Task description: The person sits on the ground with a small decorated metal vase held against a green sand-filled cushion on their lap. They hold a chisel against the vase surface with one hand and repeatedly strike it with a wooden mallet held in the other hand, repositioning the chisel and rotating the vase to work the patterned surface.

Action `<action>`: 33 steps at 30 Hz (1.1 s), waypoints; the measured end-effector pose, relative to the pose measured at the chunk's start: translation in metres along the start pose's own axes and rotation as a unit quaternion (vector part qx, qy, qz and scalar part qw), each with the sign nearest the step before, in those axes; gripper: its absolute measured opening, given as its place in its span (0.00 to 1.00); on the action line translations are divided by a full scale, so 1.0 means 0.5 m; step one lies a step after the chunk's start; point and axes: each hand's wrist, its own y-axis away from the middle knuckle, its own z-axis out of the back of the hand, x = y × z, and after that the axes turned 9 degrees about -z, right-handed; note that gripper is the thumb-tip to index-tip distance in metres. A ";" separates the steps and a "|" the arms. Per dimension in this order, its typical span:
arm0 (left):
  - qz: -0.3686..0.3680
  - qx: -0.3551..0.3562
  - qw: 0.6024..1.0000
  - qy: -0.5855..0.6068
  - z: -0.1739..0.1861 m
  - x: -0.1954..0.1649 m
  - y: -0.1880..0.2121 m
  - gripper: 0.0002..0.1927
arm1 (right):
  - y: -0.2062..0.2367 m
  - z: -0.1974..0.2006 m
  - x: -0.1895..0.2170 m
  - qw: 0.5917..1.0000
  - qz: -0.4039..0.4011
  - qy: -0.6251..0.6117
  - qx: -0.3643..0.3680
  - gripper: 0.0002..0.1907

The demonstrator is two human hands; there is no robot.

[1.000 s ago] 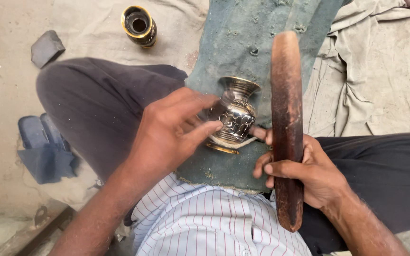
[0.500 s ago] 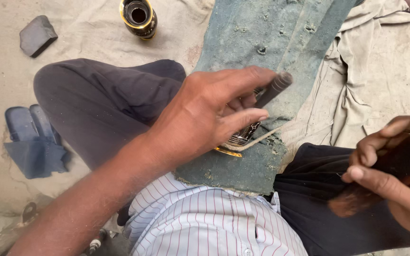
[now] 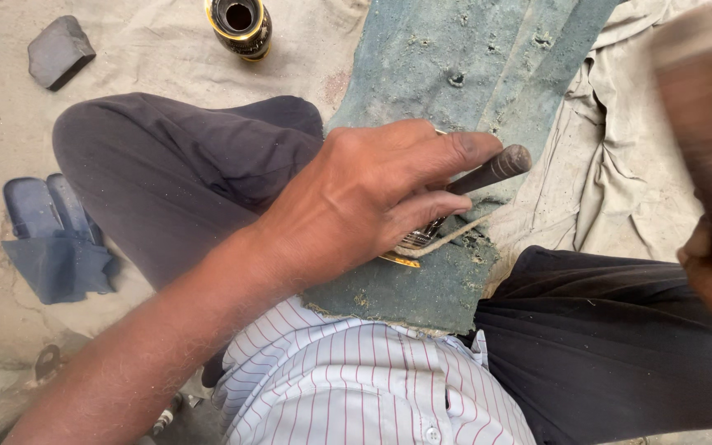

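Head view: left hand [image 3: 364, 202] grips punch [image 3: 492, 170] (dark rod).

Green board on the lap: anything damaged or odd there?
Yes. The green board has a ragged, crumbling lower edge and pitted holes. The left hand pins a small metal vase and dark punch against it.

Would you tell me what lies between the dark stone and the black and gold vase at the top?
In the head view, only bare pale cloth lies between the stone and the vase.
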 end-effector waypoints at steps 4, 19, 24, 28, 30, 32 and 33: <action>0.004 -0.002 1.000 -0.001 -0.005 -0.002 0.002 0.23 | -0.007 -0.015 -0.032 1.000 -0.011 0.014 -0.002 0.10; -0.018 0.009 1.000 0.006 -0.006 0.005 -0.006 0.25 | 0.008 0.019 0.033 1.000 0.008 0.023 0.007 0.08; -0.013 0.020 0.999 0.027 -0.005 0.008 -0.012 0.26 | 0.034 0.038 0.084 1.000 0.021 0.015 0.018 0.07; -0.014 0.019 0.999 0.030 0.003 0.009 -0.012 0.26 | 0.064 0.041 0.132 0.999 0.032 -0.004 0.024 0.07; -0.027 0.016 0.999 0.031 0.007 0.010 -0.014 0.25 | 0.075 0.048 0.150 0.999 0.032 -0.030 0.026 0.07; -0.032 0.011 0.999 0.037 0.010 0.006 -0.013 0.25 | 0.080 0.058 0.160 0.998 0.029 -0.048 0.032 0.07; -0.021 0.018 0.999 0.029 0.010 0.002 -0.013 0.24 | 0.077 0.061 0.163 0.999 0.034 -0.018 0.033 0.07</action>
